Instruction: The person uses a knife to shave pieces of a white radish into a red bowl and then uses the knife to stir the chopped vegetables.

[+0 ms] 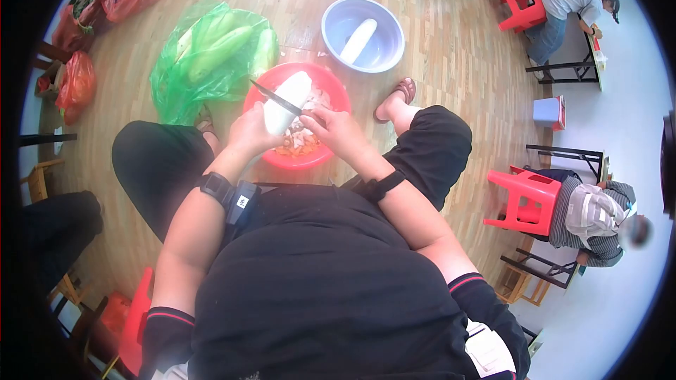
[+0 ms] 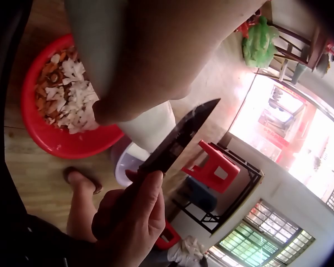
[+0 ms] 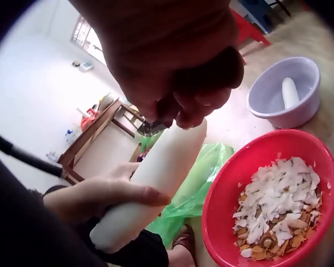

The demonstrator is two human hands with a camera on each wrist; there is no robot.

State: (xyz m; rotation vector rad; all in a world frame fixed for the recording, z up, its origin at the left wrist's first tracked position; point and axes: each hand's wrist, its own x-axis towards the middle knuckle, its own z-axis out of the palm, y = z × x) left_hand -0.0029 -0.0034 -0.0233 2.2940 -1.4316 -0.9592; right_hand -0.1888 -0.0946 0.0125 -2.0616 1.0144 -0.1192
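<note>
My left hand (image 1: 246, 130) grips a long peeled white radish (image 1: 297, 84) by its lower part. It is tilted above a red basin (image 1: 303, 164). In my right hand (image 1: 336, 134) is a knife (image 2: 183, 133), fingers curled round its handle. Its dark blade crosses the radish in the head view, while in the right wrist view the knife hand sits close at the radish's upper end. White and orange-brown peelings (image 3: 281, 200) lie in the basin. Part of the blade is hidden behind the right hand in the right wrist view.
A lavender basin (image 1: 329, 36) holding another peeled white radish (image 1: 360, 41) stands beyond the red one. To the left lies a green plastic bag (image 1: 169, 77) of long pale vegetables. Red bags (image 1: 76, 88) are farther left. Two people sit on red stools (image 1: 524, 203) at the right.
</note>
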